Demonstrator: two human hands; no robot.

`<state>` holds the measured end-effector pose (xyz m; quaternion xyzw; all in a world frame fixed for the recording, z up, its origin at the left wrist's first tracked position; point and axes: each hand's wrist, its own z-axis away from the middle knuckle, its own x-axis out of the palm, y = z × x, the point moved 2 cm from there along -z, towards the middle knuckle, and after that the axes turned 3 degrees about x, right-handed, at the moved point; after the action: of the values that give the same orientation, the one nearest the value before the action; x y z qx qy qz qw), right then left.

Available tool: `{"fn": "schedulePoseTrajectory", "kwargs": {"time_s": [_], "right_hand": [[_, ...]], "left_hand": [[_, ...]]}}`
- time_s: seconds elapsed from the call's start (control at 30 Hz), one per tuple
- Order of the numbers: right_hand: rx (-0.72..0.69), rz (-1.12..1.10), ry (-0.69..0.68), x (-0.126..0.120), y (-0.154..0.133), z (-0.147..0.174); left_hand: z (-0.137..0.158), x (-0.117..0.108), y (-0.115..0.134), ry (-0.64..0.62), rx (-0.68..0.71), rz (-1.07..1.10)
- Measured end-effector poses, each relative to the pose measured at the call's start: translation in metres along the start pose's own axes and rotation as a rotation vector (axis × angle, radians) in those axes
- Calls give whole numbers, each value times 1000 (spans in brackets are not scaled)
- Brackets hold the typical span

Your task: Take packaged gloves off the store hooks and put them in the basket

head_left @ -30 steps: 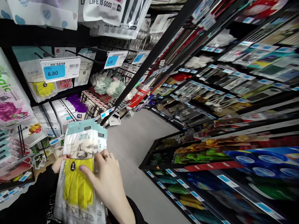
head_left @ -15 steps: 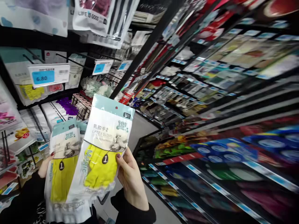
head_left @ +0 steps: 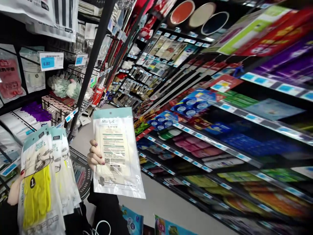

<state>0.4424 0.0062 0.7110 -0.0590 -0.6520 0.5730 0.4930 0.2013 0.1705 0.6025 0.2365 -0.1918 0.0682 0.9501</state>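
Note:
My left hand (head_left: 15, 191) is closed on several packs of latex gloves (head_left: 36, 192) at the lower left. The front pack shows yellow gloves through its clear window, and others fan out behind it. Its thumb lies on the edge of the front pack; the other fingers are hidden. My right hand (head_left: 95, 156) grips a single glove pack (head_left: 117, 137) by its left side, fingers curled over the printed face. The back of this pack is toward me, with text lines and a barcode. It is held upright, apart from the left-hand packs.
Hanging packs and a 6.80 price tag (head_left: 51, 61) are on the left rack. A dark upright post (head_left: 91, 58) stands beside it. Below is a grey perforated basket (head_left: 84, 171). Tiered shelves with price strips (head_left: 195, 163) line the right, across the grey floor (head_left: 156, 192).
The pack in my right hand has turned from its yellow-glove front to its printed back and separated from the left-hand packs. The view has swung right, and the basket has come into sight.

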Motion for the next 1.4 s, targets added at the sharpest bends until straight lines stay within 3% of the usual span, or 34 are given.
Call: {"fn": "schedulePoseTrajectory", "kwargs": {"time_s": [0.2, 0.4, 0.53, 0.63, 0.73, 0.83, 1.0, 1.13, 1.27, 1.33, 1.4], "right_hand": [[-56, -75, 26, 10, 0, -10], [14, -50, 56, 22, -3, -12], [-13, 16, 99, 24, 2, -7], [-71, 215, 195, 9, 6, -9], [-212, 543, 399, -19, 4, -19], [-315, 803, 545, -46, -1, -28], [-350, 984, 681, -68, 1, -23], [-340, 1087, 701, -78, 6, -20], [-348, 1044, 906, -83, 8, -22], [-329, 1036, 807, -71, 17, -21], [-286, 978, 556, -51, 33, -16]], "left_hand": [[-8, -8, -3, -49, 68, -60], [15, 6, 1, -5, -24, -81], [17, 7, 0, -86, 26, -104], [5, -1, 0, -44, 29, -94], [-3, -5, 3, 39, 34, -91], [-3, -2, 4, 36, 44, -43], [-9, -4, 5, 72, 155, 28], [-22, -11, 3, -67, 129, 44], [-23, -10, -2, -112, 189, 72], [-21, -5, -5, -140, 210, 81], [-20, -2, -7, -181, 210, 84]]}}
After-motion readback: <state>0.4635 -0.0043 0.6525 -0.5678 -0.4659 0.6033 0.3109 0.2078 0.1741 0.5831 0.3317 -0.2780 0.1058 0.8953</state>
